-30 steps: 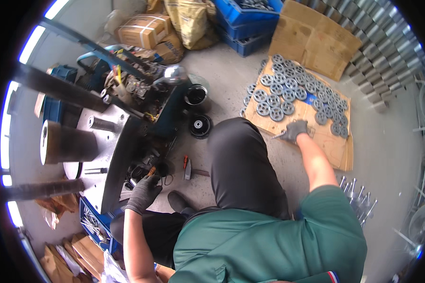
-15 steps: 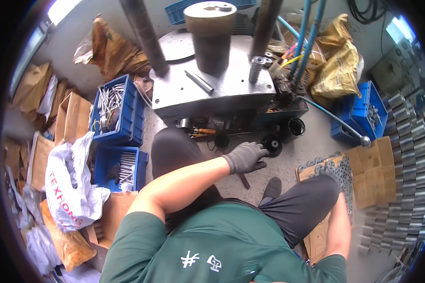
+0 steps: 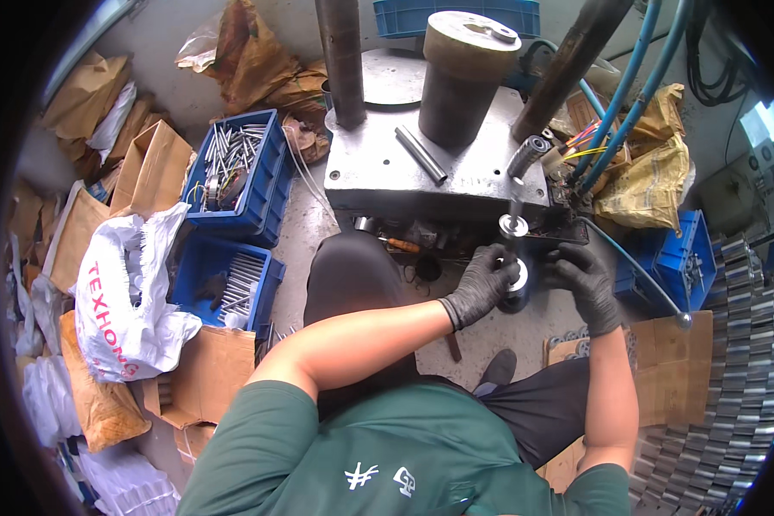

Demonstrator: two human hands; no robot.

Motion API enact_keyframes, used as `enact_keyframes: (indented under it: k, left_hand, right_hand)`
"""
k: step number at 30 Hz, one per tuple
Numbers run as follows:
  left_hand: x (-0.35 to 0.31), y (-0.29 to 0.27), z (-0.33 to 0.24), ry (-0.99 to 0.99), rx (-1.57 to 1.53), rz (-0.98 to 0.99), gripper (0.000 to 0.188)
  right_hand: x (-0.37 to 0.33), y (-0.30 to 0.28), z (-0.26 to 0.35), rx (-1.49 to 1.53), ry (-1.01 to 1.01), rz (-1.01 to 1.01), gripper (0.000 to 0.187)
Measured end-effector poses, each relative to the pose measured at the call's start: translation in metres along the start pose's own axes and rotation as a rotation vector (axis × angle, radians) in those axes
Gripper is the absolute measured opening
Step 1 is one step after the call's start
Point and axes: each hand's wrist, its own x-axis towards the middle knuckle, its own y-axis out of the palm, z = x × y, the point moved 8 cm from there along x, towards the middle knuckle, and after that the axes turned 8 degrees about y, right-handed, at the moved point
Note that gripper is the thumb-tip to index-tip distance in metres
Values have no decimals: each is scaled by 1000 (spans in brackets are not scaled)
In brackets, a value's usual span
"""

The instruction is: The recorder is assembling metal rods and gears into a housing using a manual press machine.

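My left hand (image 3: 483, 284), in a dark grey glove, closes at the side of a dark upright part with a bright metal ring (image 3: 513, 226) at its upper end. Close under these fingers a second bright ring sits on a round black piece (image 3: 513, 303); whether the two parts join is blurred. To the right of them is my right hand (image 3: 586, 279), gloved too, its fingers curved and apart with nothing visible between them. Ahead stands a steel press table (image 3: 365, 176), bearing a loose metal rod (image 3: 421, 155), a thick cylinder (image 3: 460, 90) and a ribbed upright part (image 3: 529, 156).
Blue bins of metal rods (image 3: 275, 193) (image 3: 271, 288) stand at the left, beside cardboard boxes and a white sack (image 3: 120, 292). Flat rings lie on cardboard (image 3: 675, 365) by my right knee. Stacked metal cylinders (image 3: 740, 370) line the right. A blue bin (image 3: 697, 245) and hoses (image 3: 636, 103) are farther back.
My right hand has come up from the flat rings by my knee to beside the left. The ringed part now stands at my left hand. The whole view has shifted.
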Motion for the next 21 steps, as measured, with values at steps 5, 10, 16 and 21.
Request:
enact_keyframes:
  k: [5,10,16,21]
  left_hand:
    - [-15,-14,-20,-208,-382,-46,24]
    - [-24,-16,0,-334,-432,-62,31]
    - [-17,-19,6,-333,-436,-104,33]
    - [-6,-36,9,-452,-458,-232,31]
  right_hand:
    - [2,-30,4,22,-182,-130,40]
    - [5,-15,29,-118,-321,-190,48]
    - [9,-9,9,-299,-179,-188,39]
    - [4,-2,13,-558,-207,-173,28]
